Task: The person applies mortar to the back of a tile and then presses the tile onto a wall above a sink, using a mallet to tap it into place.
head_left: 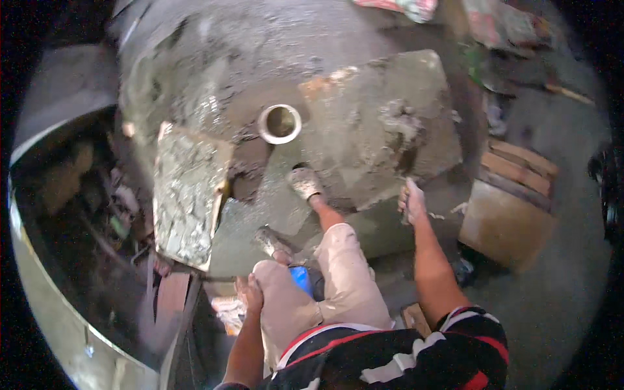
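Observation:
My right hand is closed around the handle of what looks like a trowel. Its dark, smeared blade rests over the right edge of a large grey board. Next to the blade lies a lumpy heap of wet mortar. My left hand lies against my left knee, fingers stretched out and holding nothing. Beyond my feet stands a round pot with a pale rim and murky liquid inside. A smaller board covered in wet grey mortar leans or lies left of it; which one I cannot tell.
Wet cement spreads over the ground ahead. At the left is a curved wall around dark debris. A cardboard-coloured box stands to the right. Several sacks lie far right, near a wooden-handled tool. Something blue shows between my legs.

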Motion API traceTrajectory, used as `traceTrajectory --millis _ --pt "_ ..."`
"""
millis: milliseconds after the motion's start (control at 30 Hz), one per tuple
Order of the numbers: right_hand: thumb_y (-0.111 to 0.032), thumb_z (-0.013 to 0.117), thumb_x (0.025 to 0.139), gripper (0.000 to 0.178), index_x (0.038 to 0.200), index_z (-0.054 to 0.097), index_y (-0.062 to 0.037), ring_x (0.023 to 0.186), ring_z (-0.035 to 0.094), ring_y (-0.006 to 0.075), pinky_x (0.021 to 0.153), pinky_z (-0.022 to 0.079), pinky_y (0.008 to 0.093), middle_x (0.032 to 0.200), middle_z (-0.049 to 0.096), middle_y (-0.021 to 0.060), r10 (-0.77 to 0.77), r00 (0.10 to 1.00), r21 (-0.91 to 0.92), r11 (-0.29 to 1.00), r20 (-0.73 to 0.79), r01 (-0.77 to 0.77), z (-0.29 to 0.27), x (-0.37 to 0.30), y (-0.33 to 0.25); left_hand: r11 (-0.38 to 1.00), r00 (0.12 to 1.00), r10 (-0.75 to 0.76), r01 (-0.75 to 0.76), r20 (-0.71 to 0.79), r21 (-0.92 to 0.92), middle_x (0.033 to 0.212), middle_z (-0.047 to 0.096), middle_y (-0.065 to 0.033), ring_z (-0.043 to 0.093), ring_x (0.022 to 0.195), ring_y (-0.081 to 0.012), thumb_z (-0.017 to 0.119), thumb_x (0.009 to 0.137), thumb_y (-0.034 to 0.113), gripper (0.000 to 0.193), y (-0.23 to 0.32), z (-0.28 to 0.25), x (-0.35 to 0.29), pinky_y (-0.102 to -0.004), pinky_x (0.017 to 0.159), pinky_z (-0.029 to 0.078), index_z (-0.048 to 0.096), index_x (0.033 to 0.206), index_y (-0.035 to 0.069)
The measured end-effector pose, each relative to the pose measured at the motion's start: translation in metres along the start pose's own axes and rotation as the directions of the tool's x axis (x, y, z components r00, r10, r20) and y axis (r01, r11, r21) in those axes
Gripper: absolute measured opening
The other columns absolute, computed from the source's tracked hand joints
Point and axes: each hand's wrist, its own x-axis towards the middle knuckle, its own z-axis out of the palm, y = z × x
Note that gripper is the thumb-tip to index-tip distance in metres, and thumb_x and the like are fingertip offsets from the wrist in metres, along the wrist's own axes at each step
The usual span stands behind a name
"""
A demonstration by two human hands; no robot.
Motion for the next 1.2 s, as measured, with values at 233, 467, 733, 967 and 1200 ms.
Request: traceTrajectory --millis 233,467,733,967,1200 --pt "-0.048 0.055 0.103 0.041 0.078 0.051 -0.0157 0.043 0.043 0.013 0.042 0.038 0.0327 0.057 0.042 -0.0034 -0.127 0.989 0.007 0.992 -0.073 0.127 0.012 -0.038 0.003 0.978 0.98 -0.193 0.187 -0.055 -0.095 0.154 0.045 -0.0281 0.032 0.149 -0.0436 0.048 0.104 0.05 0.074 -0.011 0.007 -0.011 -0.0482 0.124 0.023 0.042 0.151 -0.006" --pt "-0.029 0.059 0.102 0.027 0.088 0.06 -0.0061 0.046 0.046 0.0092 0.042 0.04 0.0287 0.06 0.05 -0.0013 -0.499 0.863 -0.315 0.809 0.082 0.497 0.094 -0.077 0.011 0.963 0.987 -0.161 0.153 -0.019 -0.22 0.152 0.046 -0.0306 0.037 0.144 -0.0482 0.045 0.105 0.051 0.075 -0.053 0.017 -0.028 -0.0509 0.122 0.027 0.038 0.153 -0.006" --pt "-0.031 0.074 0.092 0.032 0.107 0.07 -0.0027 0.077 0.071 0.021 0.073 0.055 0.0371 0.083 0.073 0.0163 -0.669 0.672 -0.616 0.393 0.318 0.683 0.336 -0.124 0.104 0.903 0.965 -0.264 0.243 -0.011 -0.354 0.151 0.044 -0.0347 0.037 0.144 -0.0498 0.044 0.105 0.052 0.078 -0.134 0.063 -0.047 -0.0515 0.123 0.026 0.041 0.147 -0.014" --pt "-0.028 0.072 0.089 0.035 0.115 0.067 -0.0066 0.099 0.069 0.0429 0.085 0.053 0.0516 0.103 0.073 0.0214 -0.72 0.555 -0.733 0.095 0.417 0.673 0.439 -0.121 0.115 0.836 0.947 -0.314 0.243 -0.066 -0.492 0.15 0.045 -0.035 0.038 0.143 -0.0501 0.048 0.104 0.048 0.075 -0.168 0.077 -0.06 -0.0506 0.121 0.03 0.042 0.147 -0.013" --pt "-0.035 0.068 0.095 0.031 0.1 0.07 -0.0045 0.061 0.066 0.0231 0.058 0.053 0.0398 0.078 0.069 0.0113 -0.388 0.85 -0.748 0.427 0.356 0.508 0.421 -0.134 0.102 0.801 0.936 -0.341 0.242 -0.084 -0.548 0.139 0.053 -0.0362 0.044 0.135 -0.0529 0.049 0.105 0.044 0.069 -0.169 0.084 -0.061 -0.0507 0.12 0.032 0.046 0.143 -0.014"
